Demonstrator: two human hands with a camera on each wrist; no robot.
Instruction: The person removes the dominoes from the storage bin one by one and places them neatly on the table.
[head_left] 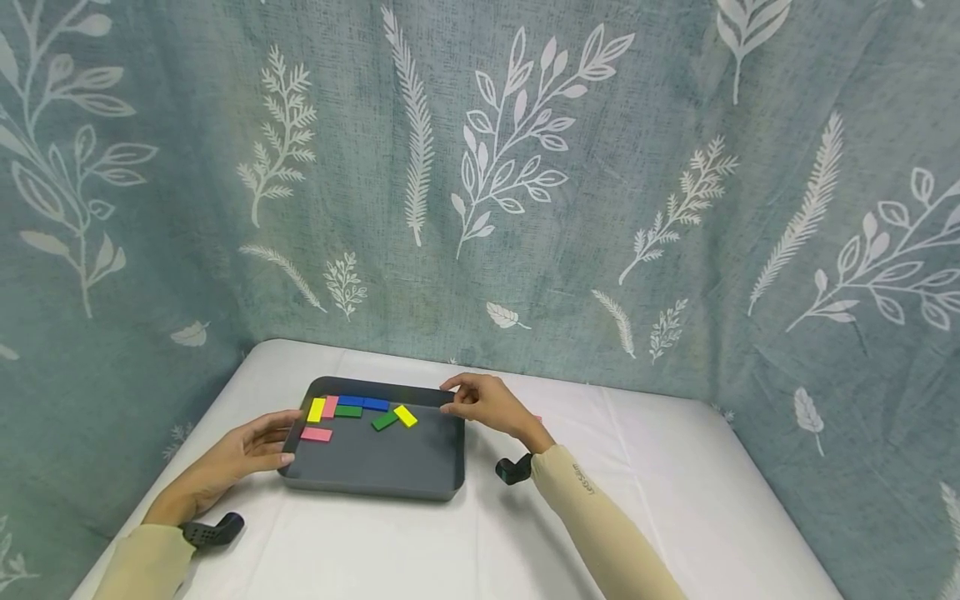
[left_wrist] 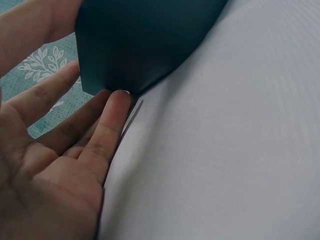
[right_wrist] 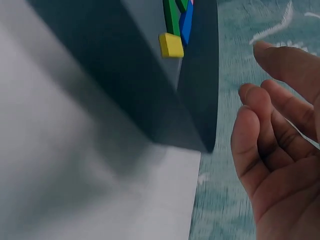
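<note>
A dark grey rectangular tray [head_left: 375,467] lies on the table with several small coloured blocks inside. Along its back left stand a yellow block [head_left: 317,410], a pink block [head_left: 330,407], two blue blocks [head_left: 351,401] and a green block [head_left: 348,412]. Another pink block [head_left: 316,435] lies in front of them. Near the middle, a second green block [head_left: 385,421] slants beside a second yellow block [head_left: 405,416]. My left hand [head_left: 243,450] touches the tray's left side with spread, fairly straight fingers. At the back right corner, my right hand [head_left: 487,404] hovers, fingers loosely bent, holding nothing.
A white cloth covers the table [head_left: 360,550]. Behind my right wrist, a small pink thing [head_left: 537,418] is mostly hidden. A green-blue curtain [head_left: 525,275] with white leaf patterns hangs behind and at both sides. Both wrists wear dark bands [head_left: 513,470].
</note>
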